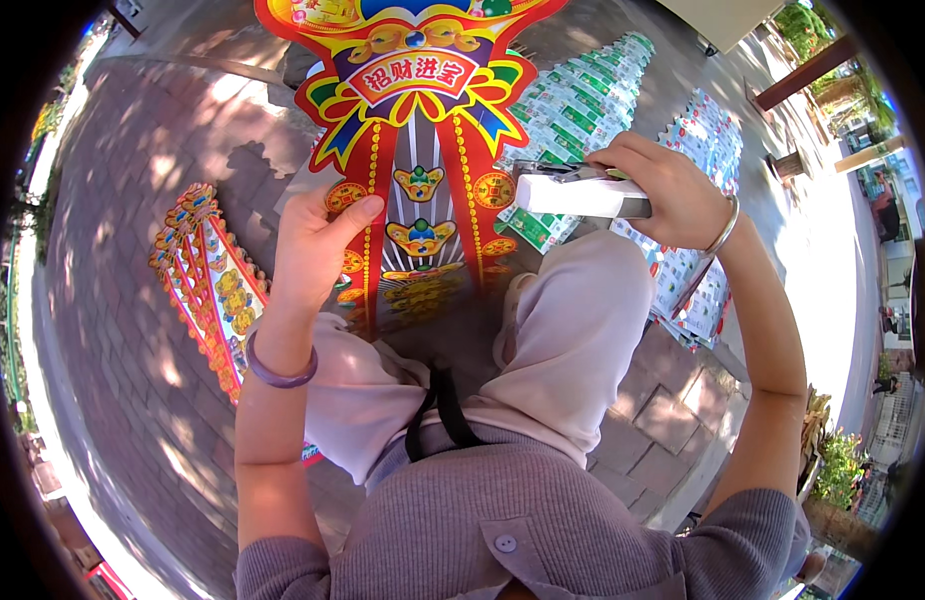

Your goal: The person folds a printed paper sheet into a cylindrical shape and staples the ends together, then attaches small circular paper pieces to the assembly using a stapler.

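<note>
A large printed paper decoration (417,105), red and yellow with a ribbon bow, gold ingots and writing, stands before my knees. My left hand (312,240) pinches its left edge, thumb on top at a coin motif. In my right hand (661,187) is a white and dark stapler (582,196), held level at the decoration's right edge. Whether its jaws touch the paper I cannot tell. The lower end of the decoration hangs between my knees, partly in shadow.
A stack of similar red and gold cutouts (215,292) lies on the paving at left. Beyond my right knee are overlapping green and white printed sheets (575,112) and a blue and white pile (695,285). A post (804,75) stands at upper right.
</note>
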A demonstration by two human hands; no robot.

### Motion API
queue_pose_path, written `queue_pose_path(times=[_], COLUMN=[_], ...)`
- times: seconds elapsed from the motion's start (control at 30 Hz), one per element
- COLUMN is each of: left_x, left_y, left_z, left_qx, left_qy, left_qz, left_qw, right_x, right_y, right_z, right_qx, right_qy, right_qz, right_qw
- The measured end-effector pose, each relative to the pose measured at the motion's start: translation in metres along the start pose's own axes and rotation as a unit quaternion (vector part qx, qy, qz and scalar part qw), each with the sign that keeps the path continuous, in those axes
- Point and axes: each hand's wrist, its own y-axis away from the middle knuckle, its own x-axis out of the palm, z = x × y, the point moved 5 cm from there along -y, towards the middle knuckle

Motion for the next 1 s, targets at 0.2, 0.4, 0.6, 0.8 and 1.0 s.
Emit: queue_pose_path(times=[0.2,0.4,0.6,0.8,1.0], left_x=[0.001,-0.001,0.003,0.005,0.005], left_y=[-0.002,-0.002,-0.003,-0.003,-0.003], left_z=[0.001,0.002,0.004,0.002,-0.001], left_qx=[-0.014,-0.018,-0.007,0.002,-0.007], left_qy=[-0.016,-0.019,-0.036,-0.023,-0.032], left_qz=[-0.020,-0.028,-0.024,-0.021,-0.022], left_qw=[1.000,0.999,0.999,1.000,0.999], right_x=[0.006,0.010,0.011,0.015,0.020], right_y=[-0.001,-0.003,-0.008,-0.011,-0.010], right_z=[0.002,0.006,0.016,0.017,0.014], right_qx=[-0.014,-0.017,-0.004,0.001,0.008], right_qy=[-0.019,0.002,0.002,0.011,0.019], right_qz=[0.007,-0.005,-0.028,-0.028,-0.040], right_qw=[1.000,1.000,1.000,1.000,0.999])
